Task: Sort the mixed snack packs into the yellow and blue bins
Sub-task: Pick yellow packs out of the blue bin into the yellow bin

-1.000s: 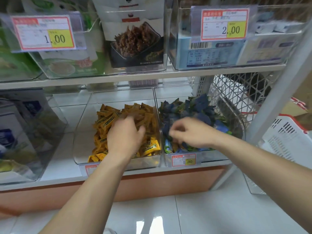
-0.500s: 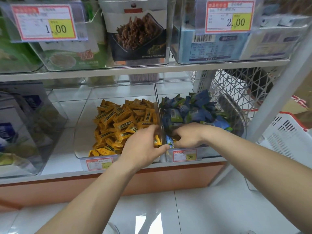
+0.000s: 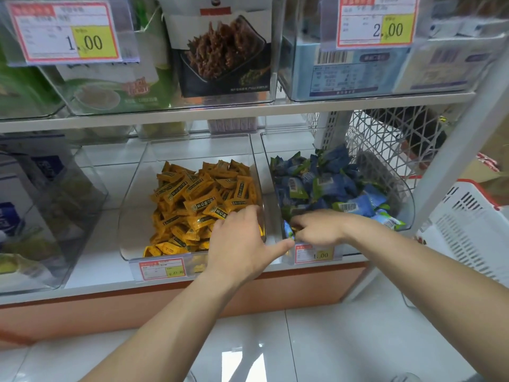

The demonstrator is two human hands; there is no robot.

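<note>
Two clear bins stand side by side on the lower shelf. The left bin holds a heap of yellow snack packs. The right bin holds blue snack packs. My left hand rests at the yellow bin's front right corner. Its fingers dip into the yellow packs and its thumb points right. What those fingers hold is hidden. My right hand is low in the blue bin's front left corner, fingers pinched on a small pack whose blue end shows.
The upper shelf edge hangs just above the bins, carrying boxed goods and price tags. A large clear bin stands to the left. A white wire basket and a white plastic basket stand to the right, beside a slanted shelf post.
My left hand has pulled back from the middle of the yellow heap to the bin's front right corner. My right hand has dropped to the blue bin's front left corner. The camera has moved closer.
</note>
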